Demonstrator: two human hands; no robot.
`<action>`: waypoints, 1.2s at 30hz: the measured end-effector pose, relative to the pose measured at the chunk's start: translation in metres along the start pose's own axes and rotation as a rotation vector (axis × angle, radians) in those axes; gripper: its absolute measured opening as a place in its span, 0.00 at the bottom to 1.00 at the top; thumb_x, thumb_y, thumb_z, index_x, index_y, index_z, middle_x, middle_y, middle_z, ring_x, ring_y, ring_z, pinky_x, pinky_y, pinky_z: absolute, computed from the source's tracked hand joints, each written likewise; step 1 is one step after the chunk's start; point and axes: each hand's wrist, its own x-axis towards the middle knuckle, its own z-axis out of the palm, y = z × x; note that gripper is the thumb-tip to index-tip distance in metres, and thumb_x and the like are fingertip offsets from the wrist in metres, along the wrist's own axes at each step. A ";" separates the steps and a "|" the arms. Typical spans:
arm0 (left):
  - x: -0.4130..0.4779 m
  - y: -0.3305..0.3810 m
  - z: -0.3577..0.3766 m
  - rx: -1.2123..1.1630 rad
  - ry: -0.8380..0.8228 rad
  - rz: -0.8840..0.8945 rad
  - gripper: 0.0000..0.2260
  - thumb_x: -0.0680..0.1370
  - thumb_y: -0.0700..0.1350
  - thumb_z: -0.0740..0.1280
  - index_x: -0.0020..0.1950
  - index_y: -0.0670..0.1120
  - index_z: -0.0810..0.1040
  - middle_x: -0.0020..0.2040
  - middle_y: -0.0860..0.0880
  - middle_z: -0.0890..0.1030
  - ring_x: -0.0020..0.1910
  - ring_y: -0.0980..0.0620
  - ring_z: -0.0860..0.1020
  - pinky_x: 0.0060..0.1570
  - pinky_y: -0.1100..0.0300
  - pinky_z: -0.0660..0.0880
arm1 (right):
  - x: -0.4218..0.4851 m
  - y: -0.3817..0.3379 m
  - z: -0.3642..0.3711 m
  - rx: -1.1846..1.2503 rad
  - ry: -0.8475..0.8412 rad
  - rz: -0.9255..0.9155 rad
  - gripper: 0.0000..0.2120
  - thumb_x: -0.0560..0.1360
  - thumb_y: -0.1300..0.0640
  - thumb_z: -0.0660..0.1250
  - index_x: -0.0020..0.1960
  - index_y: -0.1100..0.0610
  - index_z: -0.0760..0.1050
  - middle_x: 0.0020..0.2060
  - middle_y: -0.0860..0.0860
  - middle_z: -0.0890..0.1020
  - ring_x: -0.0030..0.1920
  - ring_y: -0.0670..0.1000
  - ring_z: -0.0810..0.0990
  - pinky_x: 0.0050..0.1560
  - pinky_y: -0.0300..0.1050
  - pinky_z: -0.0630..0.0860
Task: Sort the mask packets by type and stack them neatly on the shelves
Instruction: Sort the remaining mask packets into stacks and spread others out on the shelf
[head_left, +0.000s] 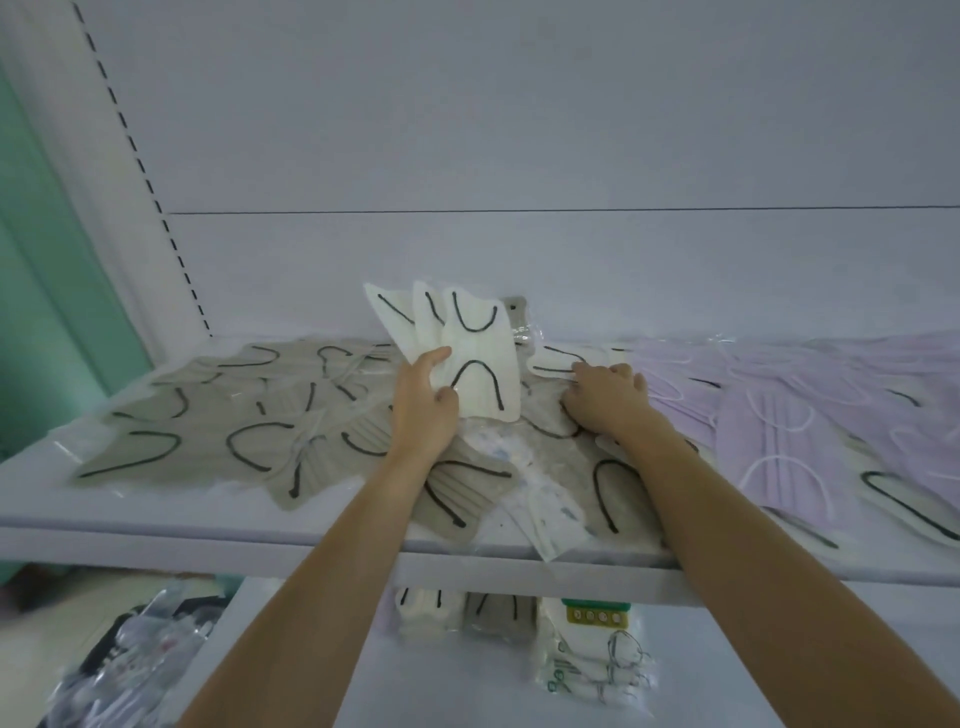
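White shelf (208, 540), left hand (423, 405) gripping 3 cream packets (483, 358), right hand (608, 397) palm-down, grip hidden

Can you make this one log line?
left hand: holds cream packets | right hand: touches loose cream packet | shelf: grey packets, purple packets scattered

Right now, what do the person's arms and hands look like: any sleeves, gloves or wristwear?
The left hand and right hand are bare: no gloves, no watch or bracelet at either wrist. Both forearms are uncovered down to the frame's lower edge, so no sleeve shows. Rings, if any, are too small to tell.
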 end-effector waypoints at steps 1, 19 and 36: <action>0.001 -0.001 0.000 -0.002 -0.003 -0.034 0.21 0.78 0.33 0.56 0.69 0.46 0.69 0.68 0.47 0.67 0.68 0.51 0.65 0.59 0.68 0.59 | 0.000 0.000 0.000 -0.002 -0.011 -0.004 0.22 0.78 0.55 0.53 0.71 0.56 0.62 0.68 0.57 0.68 0.69 0.59 0.60 0.68 0.54 0.57; -0.001 0.005 0.000 -0.078 0.060 -0.165 0.19 0.79 0.33 0.53 0.70 0.41 0.67 0.69 0.45 0.64 0.67 0.49 0.67 0.67 0.58 0.65 | 0.001 -0.015 0.008 -0.023 0.098 0.112 0.31 0.71 0.33 0.57 0.64 0.54 0.71 0.66 0.57 0.68 0.67 0.59 0.62 0.66 0.54 0.58; 0.000 0.002 0.001 -0.108 0.042 -0.152 0.20 0.79 0.33 0.53 0.70 0.41 0.68 0.67 0.45 0.65 0.64 0.46 0.70 0.64 0.49 0.70 | 0.000 -0.014 0.007 0.047 0.117 0.133 0.23 0.73 0.41 0.58 0.56 0.57 0.76 0.59 0.54 0.74 0.65 0.60 0.64 0.71 0.60 0.49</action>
